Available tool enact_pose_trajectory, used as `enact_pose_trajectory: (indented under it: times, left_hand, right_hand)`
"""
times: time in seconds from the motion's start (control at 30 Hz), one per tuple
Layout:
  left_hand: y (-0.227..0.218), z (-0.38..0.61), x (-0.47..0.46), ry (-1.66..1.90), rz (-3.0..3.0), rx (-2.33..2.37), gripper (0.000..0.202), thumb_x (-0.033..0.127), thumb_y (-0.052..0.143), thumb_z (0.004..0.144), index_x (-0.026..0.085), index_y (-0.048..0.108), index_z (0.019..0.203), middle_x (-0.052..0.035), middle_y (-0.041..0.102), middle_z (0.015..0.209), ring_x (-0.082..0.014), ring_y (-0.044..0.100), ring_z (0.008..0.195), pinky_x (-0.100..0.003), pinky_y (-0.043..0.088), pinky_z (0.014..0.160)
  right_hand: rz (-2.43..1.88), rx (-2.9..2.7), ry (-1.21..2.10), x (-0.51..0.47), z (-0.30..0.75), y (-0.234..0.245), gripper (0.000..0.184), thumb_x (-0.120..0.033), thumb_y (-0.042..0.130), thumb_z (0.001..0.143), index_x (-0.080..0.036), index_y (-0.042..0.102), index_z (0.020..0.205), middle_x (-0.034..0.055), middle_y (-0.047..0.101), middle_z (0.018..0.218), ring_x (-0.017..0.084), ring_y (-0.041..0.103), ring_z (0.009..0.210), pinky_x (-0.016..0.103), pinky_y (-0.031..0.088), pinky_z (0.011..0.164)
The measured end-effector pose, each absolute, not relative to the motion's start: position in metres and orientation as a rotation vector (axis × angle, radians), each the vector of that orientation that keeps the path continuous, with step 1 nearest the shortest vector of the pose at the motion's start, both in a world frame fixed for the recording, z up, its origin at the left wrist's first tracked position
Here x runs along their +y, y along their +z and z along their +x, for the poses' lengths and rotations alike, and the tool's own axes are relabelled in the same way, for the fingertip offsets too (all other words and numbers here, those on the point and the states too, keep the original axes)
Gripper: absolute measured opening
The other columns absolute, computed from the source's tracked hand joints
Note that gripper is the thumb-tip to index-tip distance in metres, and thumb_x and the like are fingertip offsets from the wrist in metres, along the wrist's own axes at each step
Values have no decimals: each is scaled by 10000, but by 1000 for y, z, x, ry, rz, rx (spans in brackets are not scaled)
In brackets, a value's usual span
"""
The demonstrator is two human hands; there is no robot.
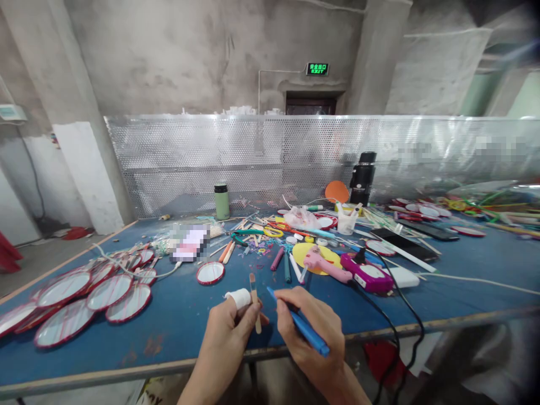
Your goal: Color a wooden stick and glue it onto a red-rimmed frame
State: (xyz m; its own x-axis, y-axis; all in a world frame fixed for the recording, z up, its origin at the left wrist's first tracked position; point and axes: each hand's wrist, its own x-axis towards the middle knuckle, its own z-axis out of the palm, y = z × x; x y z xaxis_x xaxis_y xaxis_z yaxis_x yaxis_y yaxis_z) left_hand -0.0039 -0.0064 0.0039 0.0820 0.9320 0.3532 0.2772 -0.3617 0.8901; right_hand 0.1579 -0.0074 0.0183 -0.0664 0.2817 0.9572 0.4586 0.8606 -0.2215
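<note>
Over the tabletop [177, 320] edge: left hand [225, 337] pinches wooden stick [253, 292]; right hand [327, 326] grips blue tool [312, 337]; steady stick, short strokes advised.

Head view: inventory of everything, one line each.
table: 1, blue, foreground
perforated screen: 1, silver, behind table
exit sign: 1, green, back wall
red-rimmed discs: many, table left and rear right
flask: 1, green, rear left
canister: 1, black, rear, right of centre
glue gun: 1, pink, on yellow disc, centre
gadget: 1, magenta, right of glue gun
cables: 2, black, over front edge
sticks and scraps: many, mixed colours, centre
wooden stick: 1, tan, in left hand
blue tool: 1, in right hand
left hand: white wrap on finger, front edge
right hand: front edge
</note>
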Motion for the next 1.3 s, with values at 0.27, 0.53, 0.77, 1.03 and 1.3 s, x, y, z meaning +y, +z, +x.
enact_pose_trajectory:
  times: [0.27, 0.53, 0.77, 1.03, 1.3]
  left_hand:
    - [3, -3, -5, 1339, 1628, 1151, 325, 471, 584, 912, 177, 689, 822, -23, 721, 676, -161, 637, 642, -218, 441, 621]
    - [-1, -3, -2, 1297, 1727, 1254, 421, 483, 510, 935, 189, 646, 667, -41, 710, 651, -174, 633, 634, -221, 393, 553]
    - [-1, -4, -3, 1284, 1755, 1299, 396, 467, 501, 934, 186, 645, 695, -22, 693, 628, -167, 622, 622, -231, 409, 605]
    - [7, -5, -7, 1254, 1747, 1267, 247, 364, 502, 921, 188, 647, 825, -13, 714, 685, -171, 636, 662, -232, 431, 640]
    - [4, -5, -6, 1256, 1784, 1292, 312, 395, 499, 920, 182, 652, 751, -27, 713, 697, -174, 640, 680, -236, 423, 657]
  right_hand:
    - [-870, -1897, -278, 24, 223, 53, 151, -186, 576, 975, -229, 661, 1093, 49, 714, 1033, 194, 679, 1017, 302, 511, 911]
    - [-1352, -2562, -462, 98, 213, 84, 283, -77, 521, 945, -188, 699, 1135, 91, 738, 1096, 216, 666, 1087, 306, 483, 921]
    - [-1496, -2767, -532, 150, 174, 86, 303, -338, 630, 972, -159, 623, 1216, 87, 651, 1226, 228, 659, 1061, 447, 563, 906]
    - [-1609, -2895, -567, 159, 155, 85, 358, -350, 638, 965, -158, 597, 1264, 103, 627, 1267, 235, 654, 1071, 443, 569, 897]
    - [-1601, -2858, -602, 158, 161, 88, 349, -351, 634, 968, -164, 598, 1261, 96, 631, 1260, 231, 658, 1060, 441, 573, 889]
